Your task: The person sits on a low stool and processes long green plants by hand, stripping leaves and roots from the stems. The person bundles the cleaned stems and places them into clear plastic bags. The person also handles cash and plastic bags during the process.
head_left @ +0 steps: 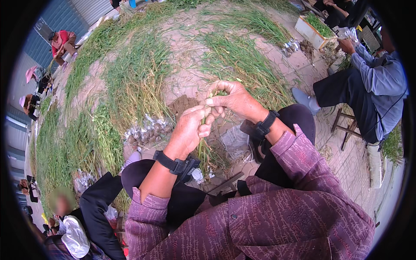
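Observation:
My left hand [194, 125] is closed around a bunch of green plant stems [202, 148] that hangs down between my knees. My right hand [227, 99] meets it from the right, thumb and fingers pinching leaves and stems at the upper end of the bunch. The fingertips of both hands almost touch. Just beyond them lies a heap of brown soil [185, 104] on the paving. Several small clear plastic bags with brown contents [148, 132] stand left of my left hand. A clear plastic bag [234, 141] lies below my right hand.
Long rows of cut green plants [136, 71] cover the paving ahead. A person in a blue shirt [380, 78] sits at the right near a white foam box of greens [312, 31]. Another person [78, 224] sits close at the lower left. More people sit along the far left wall.

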The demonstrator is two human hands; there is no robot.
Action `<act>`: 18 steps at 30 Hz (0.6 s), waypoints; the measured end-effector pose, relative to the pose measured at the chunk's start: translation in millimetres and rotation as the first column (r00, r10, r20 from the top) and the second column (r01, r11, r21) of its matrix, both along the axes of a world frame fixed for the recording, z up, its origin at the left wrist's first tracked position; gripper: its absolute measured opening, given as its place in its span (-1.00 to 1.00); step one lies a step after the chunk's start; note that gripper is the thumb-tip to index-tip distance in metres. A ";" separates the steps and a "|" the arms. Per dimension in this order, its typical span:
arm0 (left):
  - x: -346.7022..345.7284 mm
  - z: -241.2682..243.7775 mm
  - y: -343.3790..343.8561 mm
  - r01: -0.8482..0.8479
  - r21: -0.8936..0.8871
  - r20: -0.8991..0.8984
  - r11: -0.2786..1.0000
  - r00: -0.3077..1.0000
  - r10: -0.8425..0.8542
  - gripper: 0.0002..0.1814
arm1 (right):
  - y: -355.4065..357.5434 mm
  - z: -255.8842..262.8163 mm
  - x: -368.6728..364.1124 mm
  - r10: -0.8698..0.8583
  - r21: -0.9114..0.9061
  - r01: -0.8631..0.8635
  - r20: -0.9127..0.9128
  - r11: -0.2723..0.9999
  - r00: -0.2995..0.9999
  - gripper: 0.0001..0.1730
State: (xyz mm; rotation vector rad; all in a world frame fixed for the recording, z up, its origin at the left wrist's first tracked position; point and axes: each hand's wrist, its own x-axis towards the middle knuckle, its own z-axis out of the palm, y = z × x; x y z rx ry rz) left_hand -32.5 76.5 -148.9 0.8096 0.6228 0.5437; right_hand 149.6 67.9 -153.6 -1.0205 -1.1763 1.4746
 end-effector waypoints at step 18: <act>-1.9 -12.4 4.7 -0.086 0.351 -0.236 0.933 0.956 0.177 -0.77 | 2.5 -2.1 7.8 -0.208 0.155 0.211 -0.035 0.965 0.978 -0.61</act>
